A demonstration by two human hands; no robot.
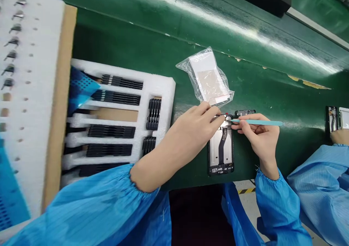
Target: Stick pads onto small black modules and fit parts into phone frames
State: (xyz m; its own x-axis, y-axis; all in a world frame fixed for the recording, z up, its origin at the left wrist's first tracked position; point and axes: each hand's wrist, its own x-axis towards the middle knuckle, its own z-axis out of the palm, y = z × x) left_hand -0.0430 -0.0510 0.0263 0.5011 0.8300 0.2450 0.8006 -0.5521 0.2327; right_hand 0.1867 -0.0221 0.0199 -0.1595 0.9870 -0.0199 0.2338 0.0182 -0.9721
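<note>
Below, green bench mat (pixel 272 88); left hand (pixel 197 120) pinching phone frame (pixel 220 148), right hand (pixel 259 137) pinching teal spudger (pixel 257 122).

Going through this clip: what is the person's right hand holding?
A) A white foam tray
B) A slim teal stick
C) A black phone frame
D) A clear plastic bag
B. The right hand grips the slim teal stick between its fingers, and the stick's tip points toward the top of the black phone frame.
</note>
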